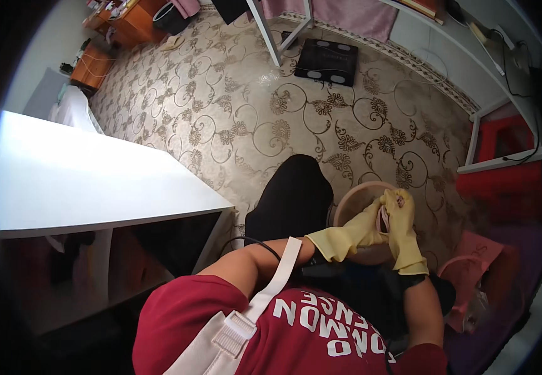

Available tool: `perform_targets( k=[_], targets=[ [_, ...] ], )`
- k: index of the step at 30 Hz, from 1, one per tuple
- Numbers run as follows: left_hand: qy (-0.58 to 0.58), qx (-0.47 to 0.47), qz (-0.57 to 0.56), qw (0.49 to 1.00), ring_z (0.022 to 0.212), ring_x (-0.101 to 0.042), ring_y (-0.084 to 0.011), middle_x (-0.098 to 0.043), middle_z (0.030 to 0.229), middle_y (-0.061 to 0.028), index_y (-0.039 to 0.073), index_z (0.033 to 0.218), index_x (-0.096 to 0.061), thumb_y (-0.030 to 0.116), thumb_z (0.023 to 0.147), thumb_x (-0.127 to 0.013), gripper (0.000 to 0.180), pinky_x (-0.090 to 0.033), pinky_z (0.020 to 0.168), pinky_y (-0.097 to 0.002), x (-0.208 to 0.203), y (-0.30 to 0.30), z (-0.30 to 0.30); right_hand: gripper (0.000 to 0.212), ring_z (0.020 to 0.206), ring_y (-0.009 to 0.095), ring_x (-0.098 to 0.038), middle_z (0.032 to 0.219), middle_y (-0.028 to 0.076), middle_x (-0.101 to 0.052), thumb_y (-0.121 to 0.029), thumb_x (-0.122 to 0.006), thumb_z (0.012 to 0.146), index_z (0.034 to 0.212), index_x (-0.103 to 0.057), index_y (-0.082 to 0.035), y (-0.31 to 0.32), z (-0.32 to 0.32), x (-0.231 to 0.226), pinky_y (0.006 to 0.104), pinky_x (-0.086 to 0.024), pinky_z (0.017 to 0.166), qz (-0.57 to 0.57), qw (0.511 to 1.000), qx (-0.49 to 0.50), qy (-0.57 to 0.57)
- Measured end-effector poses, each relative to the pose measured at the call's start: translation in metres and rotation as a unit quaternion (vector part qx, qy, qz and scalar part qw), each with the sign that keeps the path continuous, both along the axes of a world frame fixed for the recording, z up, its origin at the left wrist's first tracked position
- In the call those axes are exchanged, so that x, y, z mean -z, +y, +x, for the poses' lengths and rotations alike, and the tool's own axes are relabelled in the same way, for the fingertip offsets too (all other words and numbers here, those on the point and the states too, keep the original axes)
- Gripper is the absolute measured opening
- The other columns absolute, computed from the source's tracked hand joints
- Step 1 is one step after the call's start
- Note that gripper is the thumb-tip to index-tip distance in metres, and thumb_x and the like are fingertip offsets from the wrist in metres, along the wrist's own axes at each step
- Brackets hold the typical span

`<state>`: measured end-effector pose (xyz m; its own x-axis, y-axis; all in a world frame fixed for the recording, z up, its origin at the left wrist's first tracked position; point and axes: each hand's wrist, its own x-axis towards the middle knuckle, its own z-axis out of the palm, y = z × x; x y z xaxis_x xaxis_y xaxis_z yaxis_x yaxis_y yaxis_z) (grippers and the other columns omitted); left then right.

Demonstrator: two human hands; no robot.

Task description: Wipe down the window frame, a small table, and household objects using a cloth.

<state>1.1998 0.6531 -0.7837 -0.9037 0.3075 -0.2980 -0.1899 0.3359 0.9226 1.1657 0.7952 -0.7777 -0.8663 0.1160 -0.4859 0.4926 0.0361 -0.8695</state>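
Yellow rubber gloves cover both of my hands, which are together above a round pinkish-beige bucket. My left hand is closed round a small, pale pinkish cloth, bunched up and mostly hidden by the gloves. Against it, my right hand is closed too and grips the same cloth, a bit of which shows at the top of its fist. The bucket stands on the patterned floor beside my black-clad knee; the gloves cover much of its opening.
A white-topped cabinet stands close on my left. Farther ahead, a black bathroom scale lies on the floor near a white table leg. To my right are a white-framed shelf with red things and a pink bag.
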Motion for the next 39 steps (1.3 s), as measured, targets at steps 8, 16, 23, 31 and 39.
perform_targets(
  k=[8,16,23,31,39],
  targets=[
    [-0.363,0.071,0.393,0.842,0.076,-0.067,-0.0137,-0.066,0.088,-0.0068,-0.001,0.114,-0.061,0.032,0.093,-0.069,0.039,-0.055,0.065,-0.0254,-0.06,-0.035,-0.008,0.055,0.118,0.024,-0.059,0.132,0.019,-0.058,-0.031,-0.065,0.098,0.141,-0.046,-0.001,0.014,-0.024,-0.061,0.0352,-0.049,0.101,-0.225,0.96,-0.161,0.044],
    [-0.557,-0.011,0.642,0.527,0.093,-0.073,-0.0328,-0.068,0.106,-0.0255,-0.006,0.12,-0.055,0.026,0.098,-0.063,0.039,-0.065,0.069,-0.034,-0.087,-0.023,0.009,0.061,0.123,0.046,-0.056,0.135,0.034,-0.053,-0.032,-0.082,0.079,0.12,-0.06,0.007,0.015,0.004,-0.118,0.0573,-0.046,0.107,-0.461,0.869,-0.145,0.105],
    [-0.441,0.074,0.641,0.623,0.079,-0.063,-0.0126,-0.064,0.097,-0.0094,0.001,0.125,-0.053,0.029,0.102,-0.059,0.037,-0.051,0.061,-0.0196,-0.083,-0.026,0.001,0.027,0.097,0.026,-0.066,0.092,0.012,-0.065,-0.015,-0.081,0.081,0.081,-0.056,-0.006,0.013,-0.009,-0.107,0.0471,-0.056,0.094,-0.306,0.915,-0.227,0.131],
    [-0.259,0.11,0.486,0.828,0.059,-0.051,-0.0044,-0.059,0.073,0.003,0.006,0.093,-0.065,0.01,0.086,-0.076,0.014,-0.037,0.047,-0.0229,-0.041,-0.012,-0.005,0.018,0.078,0.014,-0.064,0.086,0.009,-0.066,-0.008,-0.065,0.096,0.083,-0.053,-0.005,0.006,-0.013,-0.068,0.0305,-0.055,0.077,-0.141,0.972,-0.171,0.081],
    [-0.149,-0.015,0.062,0.987,0.087,-0.07,-0.0395,-0.07,0.094,-0.026,-0.005,0.111,-0.06,0.025,0.084,-0.07,0.041,-0.055,0.073,-0.0407,0.011,0.014,0.014,0.022,0.065,0.01,-0.044,0.069,0.002,-0.051,-0.016,-0.066,0.094,0.082,-0.054,-0.003,-0.002,-0.004,-0.008,0.0301,-0.041,0.059,0.141,0.974,-0.162,0.071]
  ],
)
